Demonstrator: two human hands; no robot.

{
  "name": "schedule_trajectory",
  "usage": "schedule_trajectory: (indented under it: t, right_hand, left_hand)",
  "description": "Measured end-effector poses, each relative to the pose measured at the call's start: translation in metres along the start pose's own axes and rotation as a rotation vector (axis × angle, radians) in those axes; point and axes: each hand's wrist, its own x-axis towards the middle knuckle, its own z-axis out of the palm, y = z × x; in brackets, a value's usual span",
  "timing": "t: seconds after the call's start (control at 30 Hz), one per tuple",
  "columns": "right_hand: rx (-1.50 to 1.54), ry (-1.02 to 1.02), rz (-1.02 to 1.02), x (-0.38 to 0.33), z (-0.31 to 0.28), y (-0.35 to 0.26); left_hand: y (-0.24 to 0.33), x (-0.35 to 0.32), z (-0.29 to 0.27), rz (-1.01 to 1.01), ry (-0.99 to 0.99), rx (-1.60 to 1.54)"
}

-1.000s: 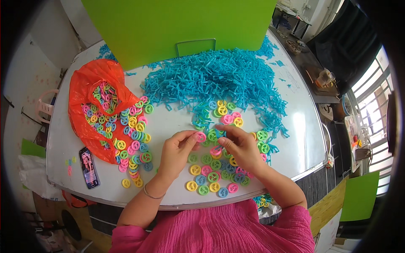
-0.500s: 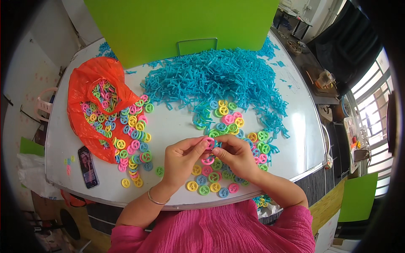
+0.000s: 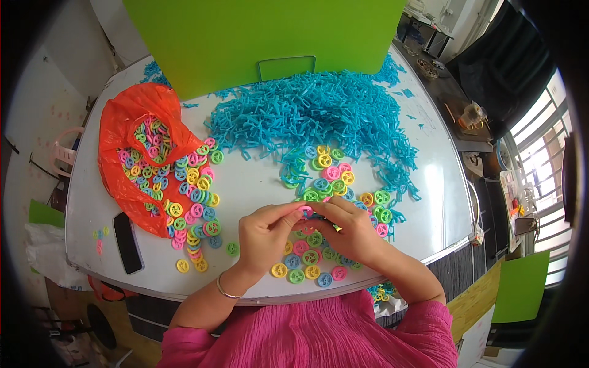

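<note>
Between my hands, above the near middle of the table, is a small pink plastic wheel [image 3: 305, 210]. My left hand [image 3: 262, 236] pinches it between thumb and fingertips. My right hand [image 3: 351, 232] meets it from the other side, fingers closed on a small blue plastic piece that they mostly hide. Beneath and around my hands lie loose spoked wheels in pink, green, yellow and blue, among them a yellow wheel [image 3: 279, 270] and a pink wheel [image 3: 339, 273]. Beyond them spreads a large heap of blue plastic pieces [image 3: 313, 110].
A red plastic bag [image 3: 116, 178] at the left spills more coloured wheels onto the white table [image 3: 165, 279]. Nearby lies a phone [image 3: 127, 243] with a dark screen. A tall green board [image 3: 264, 37] with a metal handle stands behind the blue heap.
My right fingers have moved over the pink wheel and cover more of it. Both hands stay in nearly the same place. The phone's screen has gone dark.
</note>
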Motion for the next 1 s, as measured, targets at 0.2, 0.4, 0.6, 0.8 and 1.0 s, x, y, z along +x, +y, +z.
schedule_trajectory:
  t: [0.2, 0.4, 0.6, 0.8, 1.0]
  right_hand:
    - [0.044, -0.126, 0.101, -0.003, -0.002, -0.001]
    - [-0.283, -0.073, -0.098, -0.007, 0.006, 0.004]
    - [0.436, -0.121, 0.476, -0.001, 0.005, 0.003]
    - [0.135, 0.04, 0.139, -0.007, 0.011, -0.001]
    - [0.182, 0.075, 0.232, -0.008, 0.01, -0.004]
  left_hand:
    - [0.002, 0.005, -0.003, -0.279, -0.017, -0.302]
    - [-0.001, 0.0, 0.0, 0.12, 0.033, 0.15]
    - [-0.003, 0.008, -0.004, -0.259, 0.04, -0.347]
    - [0.009, 0.002, 0.004, -0.084, 0.062, -0.164]
    - [0.005, 0.003, 0.0, -0.163, 0.022, -0.207]
